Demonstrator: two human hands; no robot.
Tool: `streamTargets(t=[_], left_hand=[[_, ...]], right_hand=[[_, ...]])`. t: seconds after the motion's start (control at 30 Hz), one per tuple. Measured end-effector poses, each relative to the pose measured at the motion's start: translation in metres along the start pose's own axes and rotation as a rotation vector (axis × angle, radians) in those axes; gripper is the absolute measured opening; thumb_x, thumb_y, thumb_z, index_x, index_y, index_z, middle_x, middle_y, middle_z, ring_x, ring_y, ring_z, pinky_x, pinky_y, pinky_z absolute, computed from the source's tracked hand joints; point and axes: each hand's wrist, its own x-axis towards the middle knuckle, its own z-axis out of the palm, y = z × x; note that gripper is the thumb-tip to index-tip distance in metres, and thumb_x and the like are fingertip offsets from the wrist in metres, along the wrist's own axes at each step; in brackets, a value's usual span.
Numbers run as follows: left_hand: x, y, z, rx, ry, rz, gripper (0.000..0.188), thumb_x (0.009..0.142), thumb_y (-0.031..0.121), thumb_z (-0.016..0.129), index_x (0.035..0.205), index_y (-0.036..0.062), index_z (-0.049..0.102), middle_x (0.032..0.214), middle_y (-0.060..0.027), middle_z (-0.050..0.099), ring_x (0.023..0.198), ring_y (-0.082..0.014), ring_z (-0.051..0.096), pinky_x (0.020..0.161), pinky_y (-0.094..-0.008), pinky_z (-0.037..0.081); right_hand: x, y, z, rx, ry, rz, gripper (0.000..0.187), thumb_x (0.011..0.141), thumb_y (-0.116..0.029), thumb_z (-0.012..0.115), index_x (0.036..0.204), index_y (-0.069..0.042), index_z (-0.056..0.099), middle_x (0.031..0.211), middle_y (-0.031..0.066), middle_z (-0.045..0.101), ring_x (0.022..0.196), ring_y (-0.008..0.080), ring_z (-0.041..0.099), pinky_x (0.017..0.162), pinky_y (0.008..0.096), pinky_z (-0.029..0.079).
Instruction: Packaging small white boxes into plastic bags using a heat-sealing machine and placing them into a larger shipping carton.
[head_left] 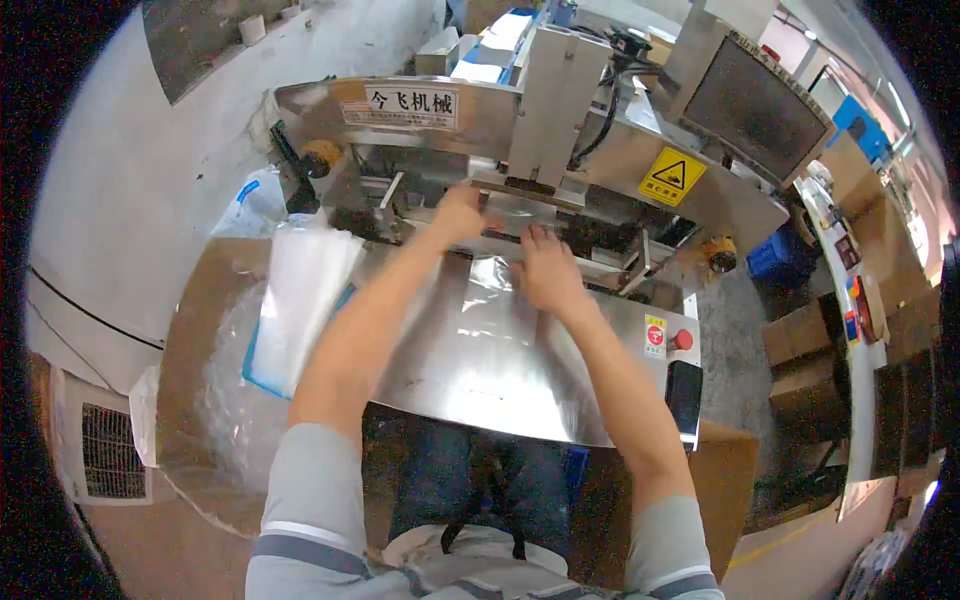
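Note:
A clear plastic bag or sheet (497, 310) lies on the steel worktop (440, 375), its far part reaching under the machine's crossbar (540, 190). At the bag's far left edge is my left hand (462, 213), close to the crossbar; its fingers are smeared by motion, so their grip cannot be made out. My right hand (550, 270) rests on the bag's right side, fingers stretched out toward the bar. Left of my left forearm sits a stack of clear plastic bags (300, 290) on a blue-edged sheet.
A steel upright (555, 105) rises behind the crossbar. Metal brackets (640, 262) stand at the slot's ends. A red button (682, 340) and a black box (684, 390) sit at the worktop's right edge. A cardboard box (215, 300) with plastic film stands left; a monitor (755, 105) hangs back right.

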Motion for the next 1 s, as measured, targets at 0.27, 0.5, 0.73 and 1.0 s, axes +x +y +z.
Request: streamTargets(t=[0.27, 0.5, 0.73, 1.0], left_hand=[[-0.223, 0.14, 0.009, 0.336, -0.101, -0.015, 0.057, 0.093, 0.038, 0.059, 0.132, -0.0038, 0.052, 0.136, -0.0284, 0.05, 0.131, -0.0442, 0.044, 0.108, -0.0582, 0.033], [-0.238, 0.139, 0.013, 0.265, 0.069, -0.027, 0.069, 0.092, 0.047, 0.061, 0.135, -0.0048, 0.048, 0.14, -0.0297, 0.045, 0.135, -0.0457, 0.038, 0.113, -0.0595, 0.025], [-0.241, 0.144, 0.014, 0.275, 0.077, -0.022, 0.068, 0.092, 0.047, 0.061, 0.136, -0.0034, 0.048, 0.139, -0.0275, 0.047, 0.134, -0.0456, 0.039, 0.112, -0.0622, 0.025], [-0.242, 0.146, 0.007, 0.348, 0.086, -0.094, 0.071, 0.091, 0.046, 0.061, 0.138, -0.0039, 0.045, 0.143, -0.0259, 0.043, 0.138, -0.0461, 0.034, 0.112, -0.0666, 0.02]], right_hand=[[0.0, -0.009, -0.022, 0.01, -0.047, 0.053, 0.063, 0.088, -0.029, 0.064, 0.141, -0.002, 0.044, 0.147, 0.0204, 0.043, 0.139, 0.0391, 0.038, 0.107, 0.0582, 0.039], [0.005, -0.007, -0.012, -0.013, -0.041, 0.023, 0.066, 0.089, -0.035, 0.064, 0.143, -0.003, 0.042, 0.148, 0.0181, 0.042, 0.138, 0.0381, 0.039, 0.106, 0.0587, 0.04], [0.006, 0.002, -0.01, -0.024, 0.038, -0.029, 0.062, 0.091, -0.04, 0.062, 0.139, -0.002, 0.046, 0.141, 0.0206, 0.05, 0.133, 0.0375, 0.047, 0.103, 0.0565, 0.043], [0.022, -0.008, -0.047, 0.032, -0.009, 0.053, 0.048, 0.095, -0.03, 0.055, 0.134, -0.003, 0.051, 0.118, 0.0249, 0.064, 0.111, 0.0413, 0.061, 0.097, 0.0514, 0.047]])
